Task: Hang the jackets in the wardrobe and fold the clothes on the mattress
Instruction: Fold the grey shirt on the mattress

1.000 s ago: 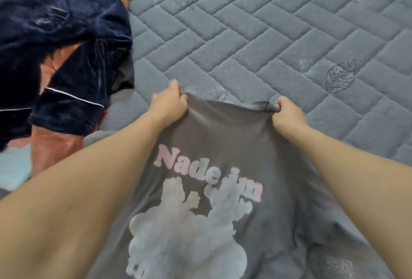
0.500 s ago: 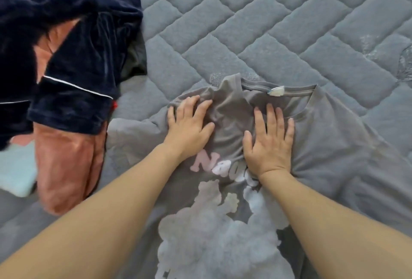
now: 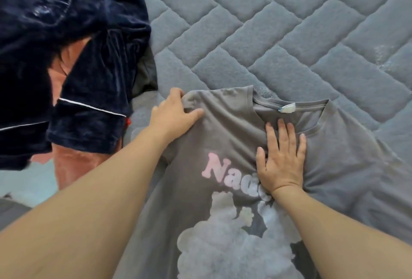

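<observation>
A grey quilted mattress (image 3: 278,33) with a puffy brick pattern fills the top and right of the view.

The right hand (image 3: 281,158) lies flat on a grey T-shirt (image 3: 347,167), fingers straight and a little spread. It presses the cloth just under the neck hole and covers part of the pink word printed on the chest. The left hand (image 3: 172,114) is at the shirt's shoulder corner — its thumb and fingers are curled round a bunched bit of the cloth there, pinching it.

The T-shirt lies face up on the mattress, neck pointing away from the person. A small white label (image 3: 287,108) shows inside the collar. Under the pink word there is a big pale cloud-like picture (image 3: 234,240).

To the left, just beside the left hand, is a heap of clothes — dark blue velvet clothes (image 3: 89,55) with a thin white stripe on top, and a pinkish-orange garment (image 3: 73,162) peeking out under them. A bit of pale blue cloth (image 3: 24,178) shows at the left edge.
</observation>
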